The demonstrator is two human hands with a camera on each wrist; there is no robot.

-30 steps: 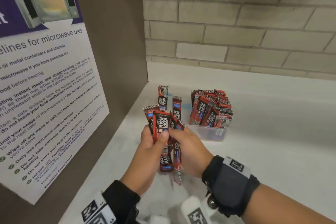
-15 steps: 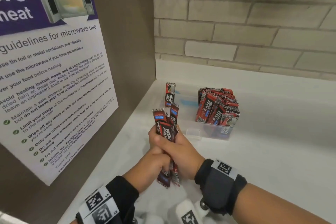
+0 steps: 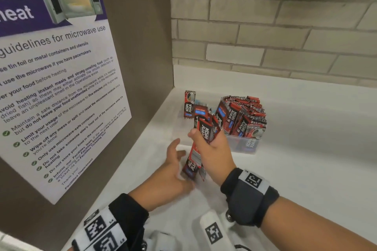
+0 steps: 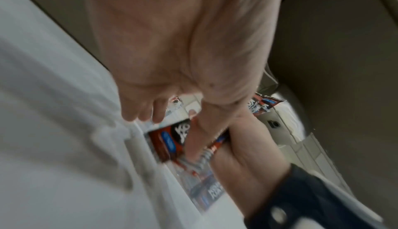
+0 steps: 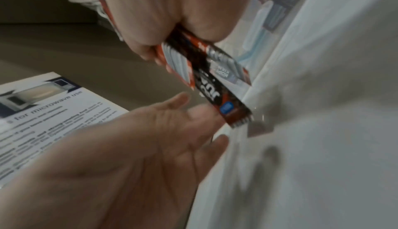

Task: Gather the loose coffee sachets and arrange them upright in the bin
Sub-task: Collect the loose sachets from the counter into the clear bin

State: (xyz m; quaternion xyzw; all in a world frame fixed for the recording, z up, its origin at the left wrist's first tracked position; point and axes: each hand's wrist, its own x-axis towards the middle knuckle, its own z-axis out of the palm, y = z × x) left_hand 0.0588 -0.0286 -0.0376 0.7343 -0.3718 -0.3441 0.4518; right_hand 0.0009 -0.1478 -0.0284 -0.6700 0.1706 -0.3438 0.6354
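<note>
The right hand (image 3: 212,149) is clenched around a bundle of coffee sachets (image 3: 201,144), their long axis near upright and leaning a little, lower ends just over the white counter (image 3: 306,149). The clear bin (image 3: 243,144) stands just beyond and to the right of that fist (already well stocked with upright sachets), so the right hand is the nearer one. The left hand (image 3: 173,167) hangs with fingers relaxed, holding nothing, beside the bundle's foot
</note>
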